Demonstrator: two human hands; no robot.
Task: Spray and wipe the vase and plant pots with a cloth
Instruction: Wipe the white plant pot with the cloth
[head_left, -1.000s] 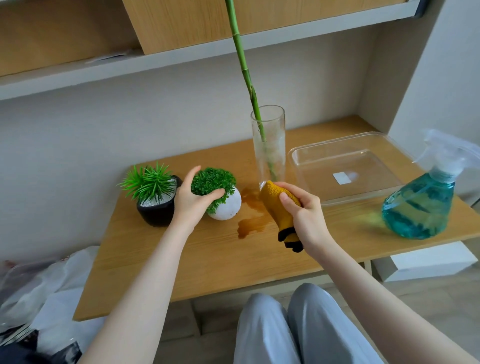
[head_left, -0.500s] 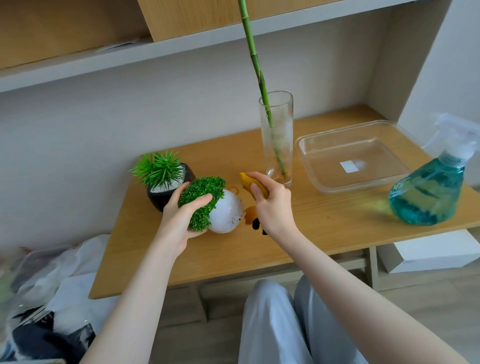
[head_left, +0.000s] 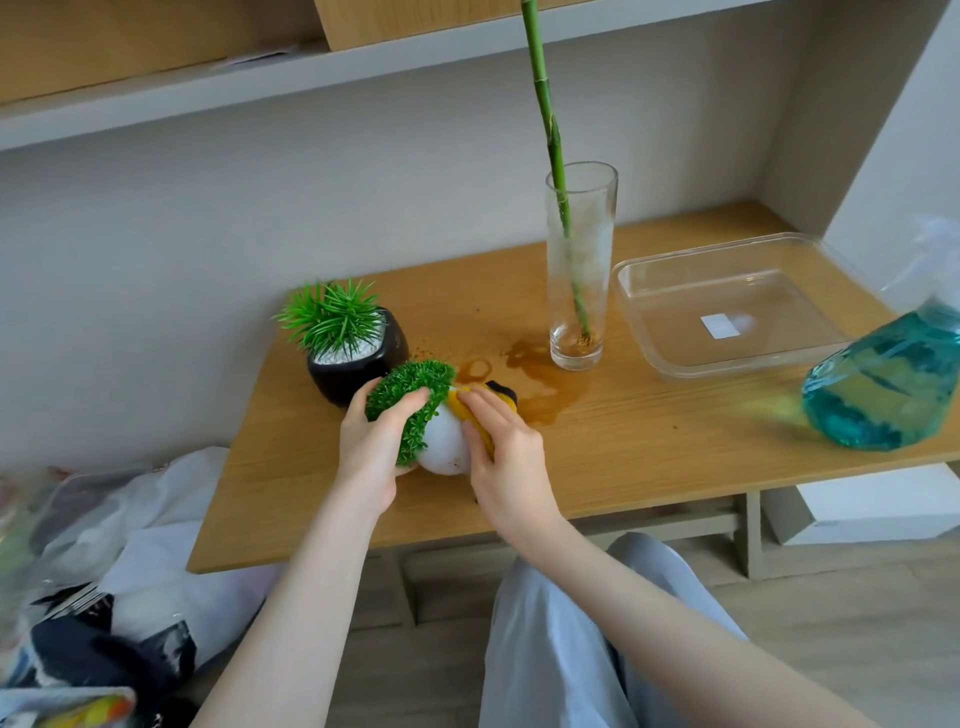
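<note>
A wooden table (head_left: 649, 467) set in a pale alcove under a shelf; a brown spill (head_left: 540, 384) lies at its middle. Far left, a black pot (head_left: 358, 371) stands upright, apparently untouched; beside it the white pot (head_left: 444, 441) is tipped on its side near the front edge, the left hand (head_left: 371, 447) gripping its green top, the right hand (head_left: 506, 457) pressing the yellow cloth (head_left: 485, 410) to its round wall. The pot looks small, light, smooth and probably brittle, liable to roll or slip when wet; the leafy top gives the firmest hold; the cloth is soft and pliant. Further right, the tall glass vase (head_left: 579, 270) with its stem looks top-heavy and fragile; then a clear tray (head_left: 649, 358); the spray bottle (head_left: 883, 384) last. Open room lies along the front edge.
</note>
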